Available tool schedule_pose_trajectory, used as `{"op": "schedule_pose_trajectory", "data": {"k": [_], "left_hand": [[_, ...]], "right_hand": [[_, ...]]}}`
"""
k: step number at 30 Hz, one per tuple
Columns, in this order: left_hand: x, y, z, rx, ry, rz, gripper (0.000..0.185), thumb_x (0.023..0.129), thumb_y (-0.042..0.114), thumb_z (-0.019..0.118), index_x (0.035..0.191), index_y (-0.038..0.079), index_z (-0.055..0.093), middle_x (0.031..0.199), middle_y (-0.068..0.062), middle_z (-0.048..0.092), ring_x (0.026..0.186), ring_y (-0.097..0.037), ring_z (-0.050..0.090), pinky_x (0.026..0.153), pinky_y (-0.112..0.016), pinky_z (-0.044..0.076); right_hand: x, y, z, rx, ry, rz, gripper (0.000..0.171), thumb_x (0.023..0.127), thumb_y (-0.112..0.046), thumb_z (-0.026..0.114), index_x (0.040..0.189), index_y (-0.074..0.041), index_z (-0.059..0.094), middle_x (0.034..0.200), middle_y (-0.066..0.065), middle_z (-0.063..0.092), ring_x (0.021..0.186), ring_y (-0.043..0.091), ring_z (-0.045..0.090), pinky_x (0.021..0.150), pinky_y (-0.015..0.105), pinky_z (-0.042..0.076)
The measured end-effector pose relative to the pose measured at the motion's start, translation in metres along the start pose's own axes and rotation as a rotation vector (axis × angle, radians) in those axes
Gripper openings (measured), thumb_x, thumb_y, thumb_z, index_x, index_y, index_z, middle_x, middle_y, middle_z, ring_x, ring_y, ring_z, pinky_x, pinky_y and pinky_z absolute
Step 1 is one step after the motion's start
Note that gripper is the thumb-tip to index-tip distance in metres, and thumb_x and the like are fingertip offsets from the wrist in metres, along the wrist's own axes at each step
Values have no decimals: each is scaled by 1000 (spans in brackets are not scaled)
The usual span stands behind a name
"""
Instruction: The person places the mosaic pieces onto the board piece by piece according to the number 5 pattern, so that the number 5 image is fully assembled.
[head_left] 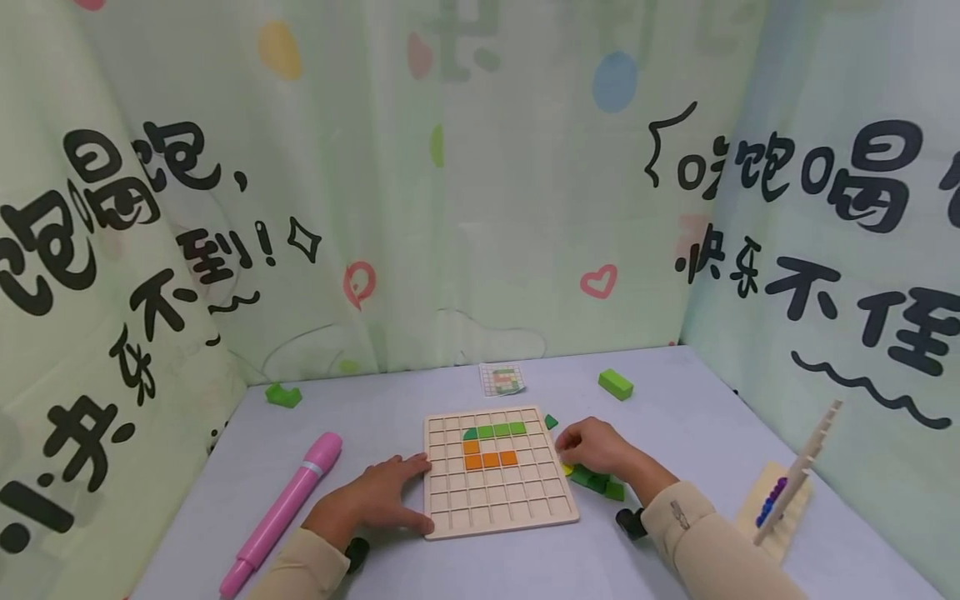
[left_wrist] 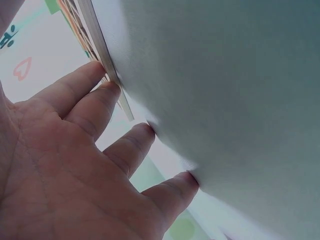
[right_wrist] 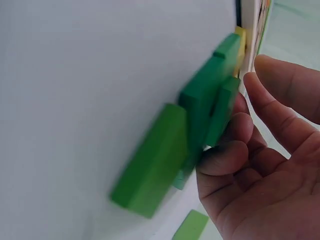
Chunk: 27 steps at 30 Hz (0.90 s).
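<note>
A square wooden grid board (head_left: 501, 504) lies on the table, with a row of light green tiles (head_left: 501, 431), a dark green corner tile and several orange tiles (head_left: 491, 460) in its cells. My left hand (head_left: 382, 493) rests at its left side, fingers spread and fingertips against the edge. Past the right edge, my right hand (head_left: 596, 446) is low over a cluster of green blocks (right_wrist: 200, 105). Its lower fingers bend beside the blocks, while thumb and index show nothing between them. A yellow piece (right_wrist: 241, 47) lies against the board there, partly hidden.
A patterned grid card (head_left: 502, 380) lies behind the board. Light green blocks (head_left: 616, 384) sit at the back right and a notched one (head_left: 283, 395) at the back left. A pink tube (head_left: 288, 508) is at left; a wooden bead frame (head_left: 780, 504) stands right. Curtains enclose the table.
</note>
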<state>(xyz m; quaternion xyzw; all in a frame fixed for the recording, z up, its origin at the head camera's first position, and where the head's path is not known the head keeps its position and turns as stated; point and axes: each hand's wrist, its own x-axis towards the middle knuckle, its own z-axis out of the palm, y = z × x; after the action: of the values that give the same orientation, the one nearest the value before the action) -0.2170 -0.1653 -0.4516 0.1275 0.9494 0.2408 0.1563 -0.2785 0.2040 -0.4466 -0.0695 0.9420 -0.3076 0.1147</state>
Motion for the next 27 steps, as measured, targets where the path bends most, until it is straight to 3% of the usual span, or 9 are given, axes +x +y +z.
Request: {"op": "schedule_pose_trajectory", "data": {"k": [12,20,27], "left_hand": [[-1,-1,0,9,9,-4,92,72,48,92,151,20,53,163,0,45,152,-46,33,117,-68,32],[-1,0,1,14,16,4,92,72,47,92,151,20,54,163,1,45,152,-45,33,117,-68,33],[-2,1,1,16,16,7,92,72,48,91,151,20,54,163,0,45,152,-45,33,117,-68,32]], "right_hand": [[-14,-3,3,-157,10,-35,14,85,-7,81,99,-10,79,98,0,72,96,19,61,98,48,54],[-16,-2,7,-172,29,-30,15,85,-9,83,87,-11,68,86,0,63,83,18,54,79,37,51],[-21,-2,9,-120,66,-81,22,84,-4,82,90,-13,63,83,1,58,79,18,52,71,33,44]]}}
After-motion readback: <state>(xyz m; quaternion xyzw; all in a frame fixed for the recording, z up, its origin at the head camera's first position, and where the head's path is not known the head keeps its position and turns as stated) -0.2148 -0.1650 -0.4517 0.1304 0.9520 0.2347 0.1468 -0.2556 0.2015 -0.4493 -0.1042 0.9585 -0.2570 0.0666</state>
